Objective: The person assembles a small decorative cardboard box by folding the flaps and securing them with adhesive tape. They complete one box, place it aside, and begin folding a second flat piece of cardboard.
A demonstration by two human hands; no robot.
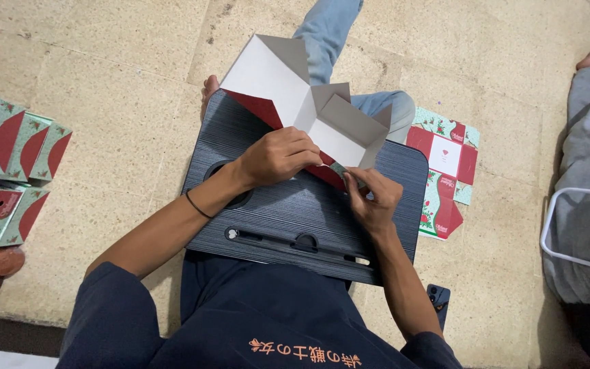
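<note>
Mid-fold on carton blank [295, 89], lying grey side up on my black lap desk [274, 219]. My left hand [278, 156] presses panel flat, fingers curled. My right hand [373, 198] pinches bottom flap edge. Next, probably: crease flap, needs firm hold-down.

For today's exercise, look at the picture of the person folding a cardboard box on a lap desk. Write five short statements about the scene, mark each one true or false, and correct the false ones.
1. Both hands grip the cardboard box blank. True: the left hand and the right hand both hold it at its near edge.
2. The blank lies over a black lap desk. True.
3. The left wrist is bare. False: it wears a thin black band.
4. Folded boxes are stacked on the floor to the person's right. False: they are on the left.
5. A flat printed blank lies on the floor right of the desk. True.
</note>
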